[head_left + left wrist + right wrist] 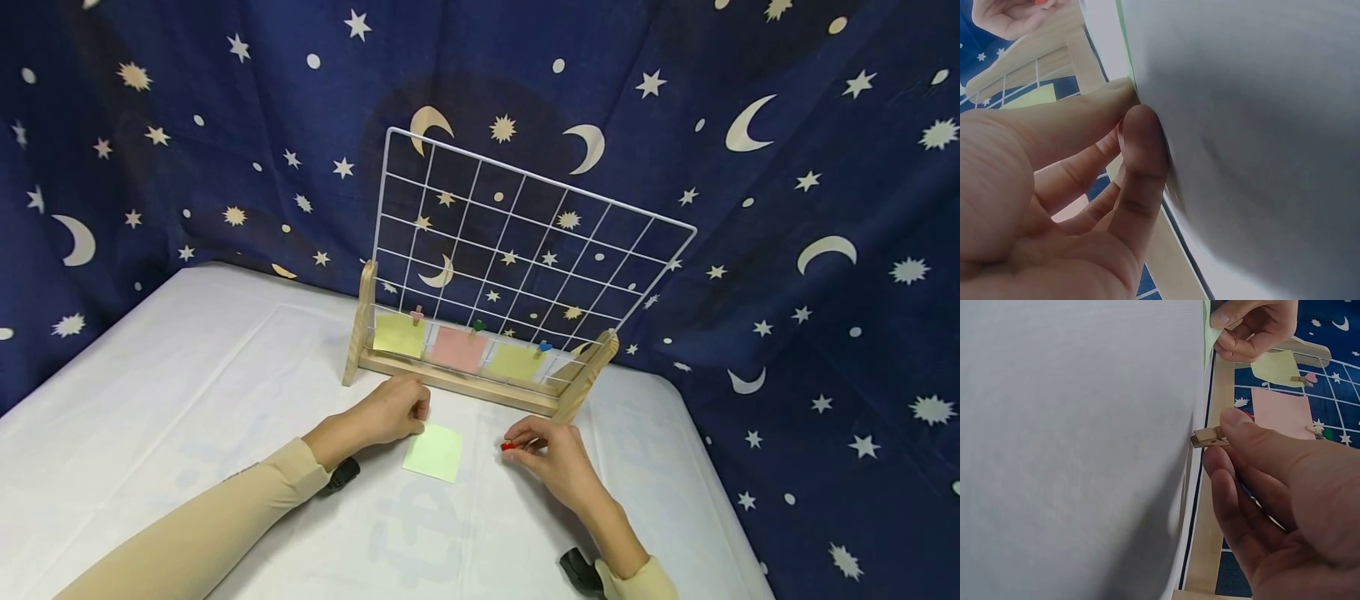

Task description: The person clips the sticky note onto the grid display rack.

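A pale green sticky note (433, 452) is on the white table, and my left hand (388, 410) pinches its upper left corner between thumb and index finger. To the right, my right hand (557, 460) holds a small wooden clothespin (1207, 436) with a red decoration (507, 447). In the right wrist view the clothespin's tip points away from the fingertips, toward the tabletop side. A white wire grid (517, 217) in a wooden stand (457, 383) rises just beyond both hands.
Low on the grid hang a yellow note (400, 335), a pink note (457, 348) and another yellow note (516, 362), each under a decorated clothespin. The white-covered table (225, 375) extends left and toward me. Behind it hangs a dark blue curtain (262, 92) with stars and moons.
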Motion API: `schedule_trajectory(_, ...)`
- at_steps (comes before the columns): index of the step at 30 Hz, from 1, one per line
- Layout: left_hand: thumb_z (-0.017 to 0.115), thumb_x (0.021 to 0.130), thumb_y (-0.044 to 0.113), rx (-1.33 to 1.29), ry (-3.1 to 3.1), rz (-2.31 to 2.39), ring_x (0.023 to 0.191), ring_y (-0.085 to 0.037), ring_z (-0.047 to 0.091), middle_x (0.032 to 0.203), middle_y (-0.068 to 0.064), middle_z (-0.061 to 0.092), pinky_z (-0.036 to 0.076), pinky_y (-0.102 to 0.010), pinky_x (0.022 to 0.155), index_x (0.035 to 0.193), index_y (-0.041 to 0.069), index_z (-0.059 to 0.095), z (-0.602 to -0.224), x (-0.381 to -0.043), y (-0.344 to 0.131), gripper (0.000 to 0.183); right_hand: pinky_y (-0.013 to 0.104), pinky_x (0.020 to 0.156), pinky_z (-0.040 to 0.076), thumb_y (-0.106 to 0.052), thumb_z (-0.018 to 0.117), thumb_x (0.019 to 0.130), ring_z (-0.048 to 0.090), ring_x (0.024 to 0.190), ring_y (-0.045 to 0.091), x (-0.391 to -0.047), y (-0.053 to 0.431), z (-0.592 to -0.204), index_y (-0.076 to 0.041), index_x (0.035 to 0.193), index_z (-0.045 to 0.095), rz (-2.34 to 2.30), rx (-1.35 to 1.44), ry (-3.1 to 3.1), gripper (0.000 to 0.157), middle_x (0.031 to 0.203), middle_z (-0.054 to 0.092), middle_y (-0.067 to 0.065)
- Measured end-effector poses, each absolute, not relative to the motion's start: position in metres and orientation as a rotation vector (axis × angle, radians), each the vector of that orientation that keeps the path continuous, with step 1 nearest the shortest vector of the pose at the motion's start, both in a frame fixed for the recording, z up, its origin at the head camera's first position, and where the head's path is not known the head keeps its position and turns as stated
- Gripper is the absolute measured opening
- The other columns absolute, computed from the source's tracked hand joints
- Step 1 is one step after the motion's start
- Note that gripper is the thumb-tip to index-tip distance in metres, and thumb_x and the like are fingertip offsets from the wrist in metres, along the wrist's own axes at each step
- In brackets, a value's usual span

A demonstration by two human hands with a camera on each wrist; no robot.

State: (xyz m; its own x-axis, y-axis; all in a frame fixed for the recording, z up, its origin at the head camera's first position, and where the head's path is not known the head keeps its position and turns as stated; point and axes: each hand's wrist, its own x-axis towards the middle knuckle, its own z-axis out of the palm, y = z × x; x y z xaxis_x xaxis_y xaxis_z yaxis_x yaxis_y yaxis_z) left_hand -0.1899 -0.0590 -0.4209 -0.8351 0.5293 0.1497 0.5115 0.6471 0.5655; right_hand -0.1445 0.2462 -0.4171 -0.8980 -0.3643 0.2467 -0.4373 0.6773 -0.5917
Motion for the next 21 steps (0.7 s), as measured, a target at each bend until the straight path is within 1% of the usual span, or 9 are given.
schedule_trajectory(3,0.087,0.082,0.002,0.914,2.823,0.957,0.079,-0.015,0.049,0.079,-0.001,0.057,0.041,-0.031,0.071,0.07,0.015,0.063,-0.4204,-0.1898,-0.0592,0.029,0.028,0.073,0.061,-0.007,0.09,0.081,0.072,0.077,0.007,-0.1447,0.2466,-0.4168,-0.017,0.096,0.077,1.029,0.665,-2.769,0.023,0.088,0.079,-0.009)
schedule_trajectory(9,0.087,0.081,0.001,0.981,2.855,0.96,0.077,-0.014,0.048,0.073,0.002,0.055,0.041,-0.03,0.071,0.072,0.014,0.065,-0.419,-0.1916,-0.0591,0.027,0.028,0.07,0.061,-0.006,0.091,0.08,0.072,0.076,0.01,-0.1477,0.2491,-0.4177,-0.021,0.094,0.078,1.081,0.669,-2.696,0.024,0.088,0.079,-0.011)
schedule_trajectory(15,0.087,0.081,0.0,0.99,2.86,0.986,0.074,-0.011,0.048,0.07,0.006,0.054,0.042,-0.028,0.068,0.071,0.013,0.067,-0.4203,-0.1913,-0.0608,0.025,0.03,0.073,0.062,-0.004,0.089,0.082,0.076,0.082,0.013,-0.1484,0.2487,-0.4186,-0.02,0.097,0.079,1.129,0.678,-2.651,0.023,0.091,0.08,-0.008)
schedule_trajectory(21,0.085,0.081,-0.002,1.016,2.904,0.995,0.071,-0.01,0.048,0.068,0.007,0.055,0.042,-0.026,0.066,0.07,0.013,0.068,-0.4222,-0.1906,-0.0617,0.026,0.029,0.073,0.062,-0.005,0.087,0.084,0.076,0.083,0.014,-0.1491,0.2488,-0.4209,-0.018,0.1,0.079,1.145,0.677,-2.601,0.022,0.091,0.08,-0.006)
